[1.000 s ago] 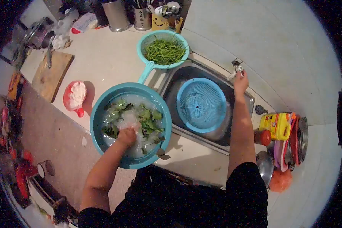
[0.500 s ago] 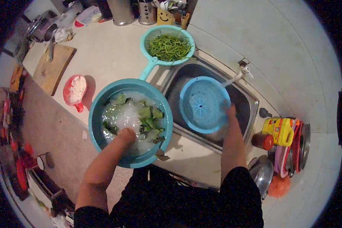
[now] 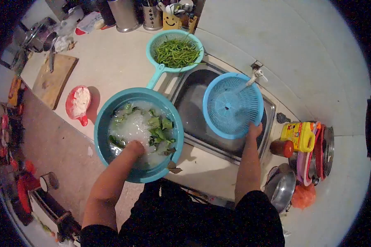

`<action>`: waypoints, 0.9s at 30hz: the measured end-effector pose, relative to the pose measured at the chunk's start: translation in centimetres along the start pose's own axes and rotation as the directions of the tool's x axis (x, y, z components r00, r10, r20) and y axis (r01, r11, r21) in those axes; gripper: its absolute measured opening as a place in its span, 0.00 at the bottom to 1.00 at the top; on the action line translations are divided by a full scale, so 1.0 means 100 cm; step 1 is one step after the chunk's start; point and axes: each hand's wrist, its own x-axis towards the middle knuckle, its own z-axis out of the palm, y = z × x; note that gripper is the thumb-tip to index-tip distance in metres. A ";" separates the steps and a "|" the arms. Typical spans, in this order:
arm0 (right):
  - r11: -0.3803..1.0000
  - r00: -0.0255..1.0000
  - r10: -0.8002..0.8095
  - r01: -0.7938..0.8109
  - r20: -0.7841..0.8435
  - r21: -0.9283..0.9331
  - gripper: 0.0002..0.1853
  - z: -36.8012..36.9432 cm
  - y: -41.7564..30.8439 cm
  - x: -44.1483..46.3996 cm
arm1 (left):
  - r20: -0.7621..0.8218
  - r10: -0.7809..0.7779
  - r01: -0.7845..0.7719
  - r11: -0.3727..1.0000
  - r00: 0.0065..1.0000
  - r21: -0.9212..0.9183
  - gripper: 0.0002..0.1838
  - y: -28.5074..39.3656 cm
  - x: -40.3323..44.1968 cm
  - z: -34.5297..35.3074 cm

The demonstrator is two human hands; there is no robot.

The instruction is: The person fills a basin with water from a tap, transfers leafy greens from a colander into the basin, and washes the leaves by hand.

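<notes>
My left hand [image 3: 135, 149] dips into cloudy, foamy water in a teal basin [image 3: 108, 162], its fingers hidden below the surface. Pieces of green leafy vegetable [image 3: 158, 129] float beside it, mostly to its right. Over the sink, a light-blue plastic colander [image 3: 226, 99] is tilted under the faucet, and my right hand [image 3: 254, 130] grips its lower right rim. Water from the white faucet [image 3: 256, 75] runs into the colander, which has no food visible in it.
A mint-green strainer [image 3: 156, 77] of green beans [image 3: 177, 53] rests behind the basin by the steel sink [image 3: 189, 119]. Left are a red scoop of white powder [image 3: 79, 103] and a cutting board [image 3: 55, 80]. A yellow jug [image 3: 297, 136] and red-lidded jar [image 3: 282, 147] stand right.
My right hand has brought the blue colander up and right, beneath the faucet stream, tilting it. My left hand stays in the basin. The whole view has shifted slightly.
</notes>
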 end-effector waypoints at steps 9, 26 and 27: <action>0.996 0.992 0.081 -0.077 -0.098 0.049 0.17 0.002 -0.010 -0.034 | -0.007 -0.035 0.034 0.995 0.999 -0.092 0.12 0.001 -0.004 -0.002; 0.131 0.756 0.185 -0.652 0.627 0.747 0.11 0.134 -0.056 0.051 | -0.006 -0.047 0.045 0.983 0.999 -0.180 0.13 0.004 -0.006 0.000; 0.042 0.724 0.079 -0.689 0.685 0.723 0.13 0.134 -0.066 0.059 | -0.006 -0.048 0.046 0.981 0.999 -0.188 0.14 0.004 -0.004 0.000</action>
